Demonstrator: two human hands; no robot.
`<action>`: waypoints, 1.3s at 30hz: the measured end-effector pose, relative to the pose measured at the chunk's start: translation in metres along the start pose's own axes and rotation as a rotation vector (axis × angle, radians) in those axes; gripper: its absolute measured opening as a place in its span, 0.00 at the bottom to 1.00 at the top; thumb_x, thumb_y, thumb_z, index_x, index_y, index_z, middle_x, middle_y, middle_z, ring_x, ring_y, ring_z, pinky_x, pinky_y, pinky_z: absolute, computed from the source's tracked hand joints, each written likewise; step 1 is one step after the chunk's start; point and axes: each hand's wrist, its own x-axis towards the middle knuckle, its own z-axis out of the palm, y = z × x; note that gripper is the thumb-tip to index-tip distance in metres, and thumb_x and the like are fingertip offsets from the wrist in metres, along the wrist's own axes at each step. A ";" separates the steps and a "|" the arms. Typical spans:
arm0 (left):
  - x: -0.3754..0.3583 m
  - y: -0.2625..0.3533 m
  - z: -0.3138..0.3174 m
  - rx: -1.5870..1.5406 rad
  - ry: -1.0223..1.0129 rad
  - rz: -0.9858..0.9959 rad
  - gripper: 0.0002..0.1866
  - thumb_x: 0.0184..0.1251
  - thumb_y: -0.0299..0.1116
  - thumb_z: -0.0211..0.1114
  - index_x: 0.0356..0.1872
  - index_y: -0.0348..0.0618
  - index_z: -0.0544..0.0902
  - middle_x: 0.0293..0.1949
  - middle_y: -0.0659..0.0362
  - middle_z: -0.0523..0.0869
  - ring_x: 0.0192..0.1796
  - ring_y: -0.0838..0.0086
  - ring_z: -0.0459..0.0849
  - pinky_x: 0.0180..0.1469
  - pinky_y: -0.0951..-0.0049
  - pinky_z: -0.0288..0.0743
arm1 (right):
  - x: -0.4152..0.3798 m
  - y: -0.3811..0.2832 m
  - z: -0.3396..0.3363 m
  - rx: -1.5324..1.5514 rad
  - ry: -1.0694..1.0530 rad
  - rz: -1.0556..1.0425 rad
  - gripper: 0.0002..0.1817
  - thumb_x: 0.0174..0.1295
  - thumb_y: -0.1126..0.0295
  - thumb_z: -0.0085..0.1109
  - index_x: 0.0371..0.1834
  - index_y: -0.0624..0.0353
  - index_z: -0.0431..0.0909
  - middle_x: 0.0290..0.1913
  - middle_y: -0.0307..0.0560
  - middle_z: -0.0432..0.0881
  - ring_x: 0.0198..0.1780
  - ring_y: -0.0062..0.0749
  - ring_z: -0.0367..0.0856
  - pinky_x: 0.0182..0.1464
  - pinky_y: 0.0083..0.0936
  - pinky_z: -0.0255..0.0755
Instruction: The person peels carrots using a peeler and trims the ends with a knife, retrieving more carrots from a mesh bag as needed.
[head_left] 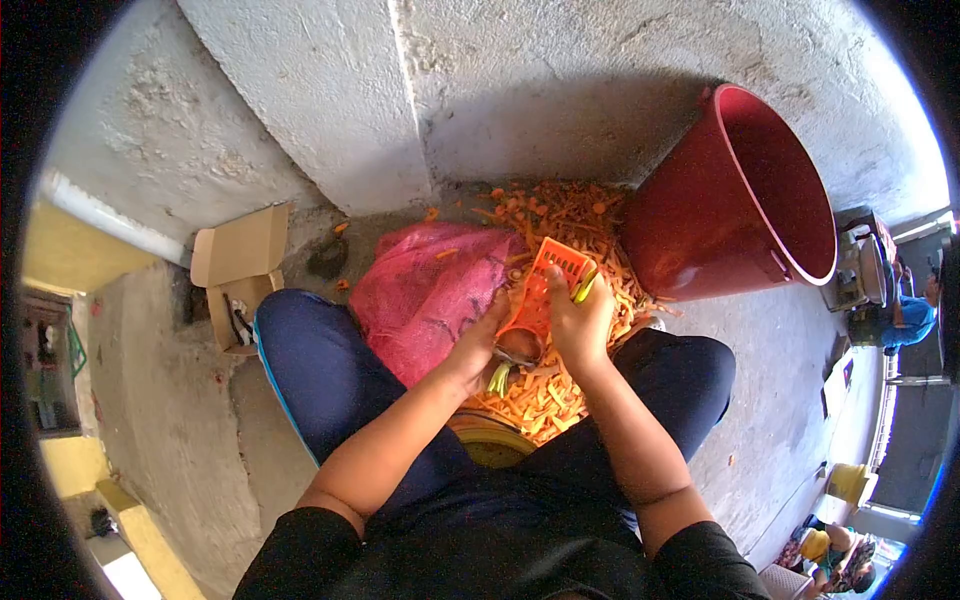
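Observation:
Both my hands are on an orange plastic piece (pixel 562 258) with rows of slots, which looks like a small basket; it tilts away from me over the heap of carrot peelings (pixel 552 398). My left hand (pixel 478 345) is closed along its left side. My right hand (pixel 581 320) is closed on the right side, thumb on top. A yellow-green handle (pixel 586 285) sticks out by the right fingers; its other end is hidden. A dark, rounded thing (pixel 520 347) shows at the near end between my hands, with a green stub (pixel 499 378) below it.
A pink mesh sack (pixel 425 290) lies left of the peelings. A large dark red tub (pixel 690 210) leans at the right by the wall (pixel 560 90). An open cardboard box (pixel 240 250) stands left. A yellowish container rim (pixel 490 447) shows between my legs. People (pixel 912 322) are far right.

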 end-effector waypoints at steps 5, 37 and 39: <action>-0.005 0.004 -0.008 0.181 -0.079 -0.051 0.28 0.62 0.57 0.39 0.44 0.42 0.72 0.28 0.55 0.80 0.21 0.74 0.79 0.19 0.78 0.74 | 0.019 0.010 -0.008 -0.083 0.136 -0.210 0.09 0.55 0.70 0.54 0.36 0.63 0.73 0.30 0.51 0.78 0.32 0.33 0.77 0.36 0.26 0.69; 0.005 -0.001 -0.028 0.218 -0.007 0.058 0.21 0.67 0.42 0.37 0.46 0.38 0.73 0.41 0.54 0.79 0.41 0.72 0.79 0.45 0.73 0.72 | -0.008 -0.005 0.001 -0.090 0.025 -0.044 0.08 0.54 0.70 0.56 0.32 0.63 0.70 0.21 0.51 0.75 0.22 0.34 0.73 0.27 0.27 0.67; 0.004 -0.004 -0.034 0.388 -0.046 0.132 0.19 0.66 0.40 0.39 0.43 0.37 0.74 0.40 0.55 0.79 0.40 0.74 0.78 0.45 0.74 0.71 | 0.007 0.009 0.001 -0.090 0.215 -0.182 0.09 0.53 0.70 0.57 0.27 0.63 0.69 0.18 0.52 0.72 0.20 0.31 0.68 0.26 0.27 0.66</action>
